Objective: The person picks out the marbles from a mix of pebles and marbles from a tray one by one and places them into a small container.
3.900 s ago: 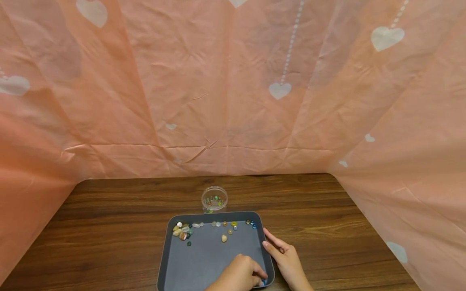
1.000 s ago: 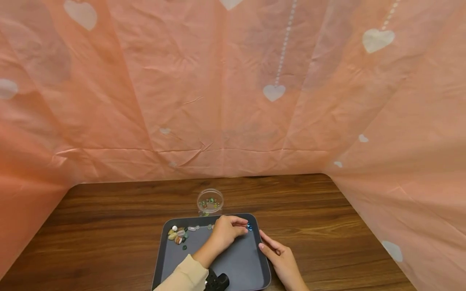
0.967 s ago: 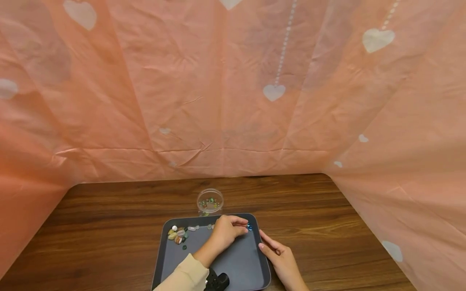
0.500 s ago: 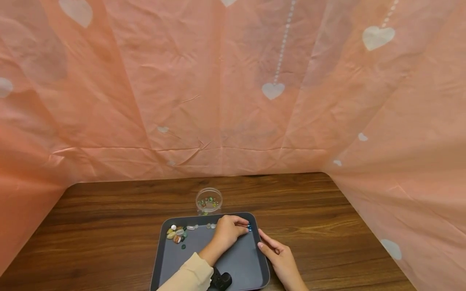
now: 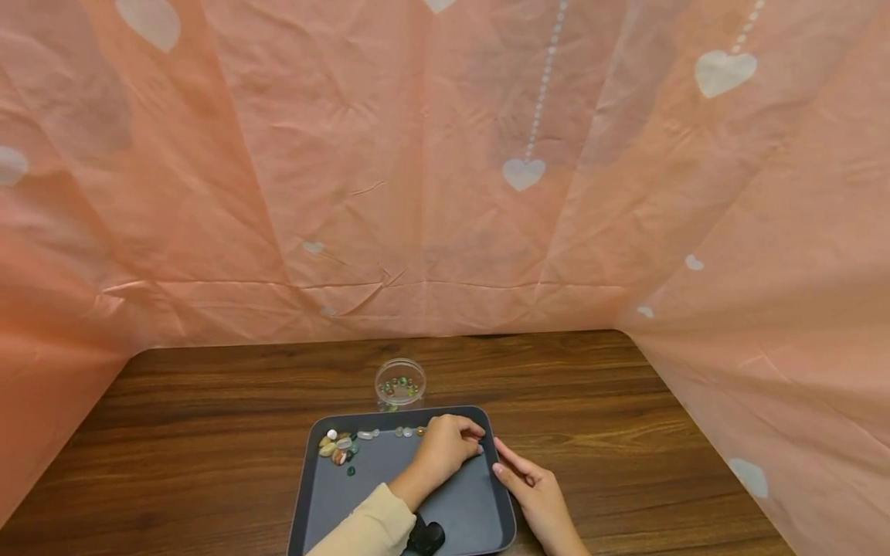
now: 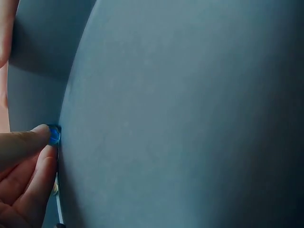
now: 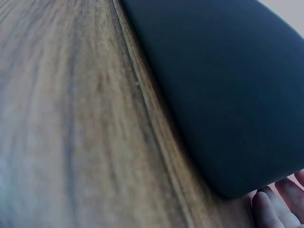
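Observation:
In the head view my left hand, in a cream sleeve, reaches across the grey tray to its far right corner. The left wrist view shows its thumb and a finger pinching a small blue glass bead against the tray wall. My right hand holds the tray's right side, thumb at the rim and fingers along the outside. In the right wrist view its fingertips show at the tray's dark outer wall. The left hand hides most of the pieces in that far right corner.
Several pebbles and glass pieces lie in the tray's far left corner; clear and amber beads line its far wall. A clear round container with green beads stands behind the tray on the wooden table. A pink heart-patterned cloth surrounds the table.
My left hand has gone from the tray's near right corner to its far right corner, then shifted slightly right, covering the blue beads and uncovering an amber one. The right hand stays at the tray.

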`<move>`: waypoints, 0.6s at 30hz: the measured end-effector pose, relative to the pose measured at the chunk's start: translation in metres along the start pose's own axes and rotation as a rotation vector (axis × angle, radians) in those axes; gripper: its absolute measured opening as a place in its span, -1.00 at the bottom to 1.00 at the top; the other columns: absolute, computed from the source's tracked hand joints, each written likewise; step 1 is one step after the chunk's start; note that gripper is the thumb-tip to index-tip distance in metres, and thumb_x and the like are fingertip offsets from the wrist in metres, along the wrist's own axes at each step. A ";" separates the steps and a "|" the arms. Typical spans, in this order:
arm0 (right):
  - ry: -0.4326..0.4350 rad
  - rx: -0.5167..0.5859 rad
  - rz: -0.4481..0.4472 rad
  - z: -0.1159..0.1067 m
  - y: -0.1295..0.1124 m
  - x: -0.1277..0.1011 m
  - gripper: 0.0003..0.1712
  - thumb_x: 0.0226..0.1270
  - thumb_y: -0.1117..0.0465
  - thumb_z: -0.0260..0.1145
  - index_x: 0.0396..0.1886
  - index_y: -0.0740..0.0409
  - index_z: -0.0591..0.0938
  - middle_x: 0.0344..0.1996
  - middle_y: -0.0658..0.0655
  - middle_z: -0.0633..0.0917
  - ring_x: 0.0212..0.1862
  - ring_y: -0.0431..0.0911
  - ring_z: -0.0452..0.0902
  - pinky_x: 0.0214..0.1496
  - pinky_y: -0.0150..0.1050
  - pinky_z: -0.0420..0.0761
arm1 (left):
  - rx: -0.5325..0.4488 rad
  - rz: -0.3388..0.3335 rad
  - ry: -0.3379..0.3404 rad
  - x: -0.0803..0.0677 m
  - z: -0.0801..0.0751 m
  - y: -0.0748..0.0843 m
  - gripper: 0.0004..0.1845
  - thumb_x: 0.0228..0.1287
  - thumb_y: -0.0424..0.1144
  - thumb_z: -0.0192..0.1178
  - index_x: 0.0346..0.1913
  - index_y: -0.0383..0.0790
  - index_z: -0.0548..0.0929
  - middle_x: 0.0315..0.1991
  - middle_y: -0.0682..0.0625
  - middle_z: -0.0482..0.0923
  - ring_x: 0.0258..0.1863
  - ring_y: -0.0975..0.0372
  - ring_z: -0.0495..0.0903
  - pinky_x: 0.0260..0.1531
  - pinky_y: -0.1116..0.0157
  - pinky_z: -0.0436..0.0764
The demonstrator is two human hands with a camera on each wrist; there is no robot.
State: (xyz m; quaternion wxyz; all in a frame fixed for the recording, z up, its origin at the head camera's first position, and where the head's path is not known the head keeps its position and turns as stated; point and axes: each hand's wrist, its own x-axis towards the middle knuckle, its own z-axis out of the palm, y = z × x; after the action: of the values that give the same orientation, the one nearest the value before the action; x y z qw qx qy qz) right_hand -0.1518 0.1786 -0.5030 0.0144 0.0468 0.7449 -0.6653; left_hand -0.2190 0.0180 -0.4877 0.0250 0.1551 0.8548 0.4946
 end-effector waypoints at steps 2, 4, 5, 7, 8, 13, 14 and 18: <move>-0.001 -0.001 0.002 0.000 0.000 0.000 -0.50 0.34 0.20 0.36 0.26 0.20 0.59 0.25 0.18 0.60 0.08 -0.41 0.57 -0.01 -0.51 0.59 | 0.028 0.019 0.001 0.000 0.001 0.001 -0.87 0.06 -0.47 0.43 -0.29 -0.28 0.81 -0.40 -0.07 0.78 -0.47 0.35 0.66 -0.49 0.48 0.57; -0.003 -0.002 0.007 0.000 -0.001 0.000 -0.50 0.34 0.20 0.36 0.26 0.20 0.59 0.26 0.19 0.59 0.07 -0.42 0.58 -0.01 -0.51 0.59 | 0.052 0.026 0.003 0.000 0.001 0.000 -0.90 0.07 -0.44 0.44 -0.32 -0.24 0.82 -0.43 -0.03 0.78 -0.50 0.39 0.62 -0.50 0.49 0.54; -0.003 -0.003 0.008 0.000 -0.001 0.000 -0.50 0.34 0.20 0.36 0.26 0.20 0.59 0.25 0.19 0.59 0.07 -0.42 0.58 -0.02 -0.50 0.60 | 0.061 0.032 0.004 0.000 0.000 0.000 -0.91 0.07 -0.43 0.45 -0.33 -0.23 0.82 -0.44 -0.02 0.78 -0.51 0.40 0.61 -0.51 0.48 0.54; -0.004 -0.004 0.012 0.000 -0.001 0.000 -0.49 0.34 0.20 0.36 0.27 0.20 0.58 0.26 0.20 0.59 0.06 -0.42 0.58 -0.02 -0.50 0.60 | 0.050 0.029 0.000 0.000 -0.001 -0.001 -0.92 0.07 -0.40 0.46 -0.35 -0.20 0.83 -0.45 0.00 0.78 -0.51 0.40 0.60 -0.51 0.47 0.53; -0.004 -0.007 0.012 0.000 -0.001 0.000 -0.49 0.34 0.19 0.36 0.27 0.19 0.58 0.26 0.19 0.59 0.06 -0.42 0.58 -0.02 -0.51 0.59 | 0.027 0.019 -0.003 0.000 -0.002 -0.002 -0.93 0.06 -0.39 0.47 -0.35 -0.19 0.83 -0.45 -0.01 0.78 -0.50 0.40 0.61 -0.50 0.47 0.54; 0.002 -0.015 0.004 0.000 0.000 -0.001 -0.50 0.34 0.19 0.36 0.26 0.19 0.59 0.24 0.19 0.60 0.06 -0.43 0.57 -0.02 -0.51 0.60 | -0.324 -0.132 -0.035 0.001 -0.009 -0.004 -0.84 0.06 -0.34 0.48 -0.26 -0.28 0.82 -0.33 -0.11 0.80 -0.37 0.32 0.71 -0.37 0.41 0.65; 0.002 -0.015 0.002 0.000 0.000 -0.001 -0.50 0.34 0.19 0.36 0.26 0.19 0.59 0.24 0.20 0.60 0.06 -0.43 0.57 -0.02 -0.50 0.61 | -0.415 -0.168 -0.036 0.001 -0.011 -0.004 -0.81 0.07 -0.34 0.47 -0.23 -0.31 0.81 -0.29 -0.13 0.80 -0.33 0.30 0.72 -0.31 0.39 0.68; 0.001 -0.005 -0.008 0.001 0.001 -0.001 -0.51 0.34 0.21 0.35 0.26 0.20 0.59 0.24 0.21 0.60 0.06 -0.41 0.58 -0.04 -0.47 0.63 | -0.693 -0.266 -0.032 0.001 -0.021 0.001 -0.71 0.16 -0.35 0.41 -0.08 -0.44 0.74 -0.18 -0.16 0.79 -0.21 0.26 0.75 -0.08 0.26 0.72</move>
State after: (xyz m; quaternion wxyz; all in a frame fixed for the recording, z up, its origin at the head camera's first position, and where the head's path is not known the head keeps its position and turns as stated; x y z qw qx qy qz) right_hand -0.1511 0.1776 -0.5039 0.0115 0.0439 0.7468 -0.6635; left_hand -0.2235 0.0006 -0.4762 0.1533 0.0327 0.6487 0.7447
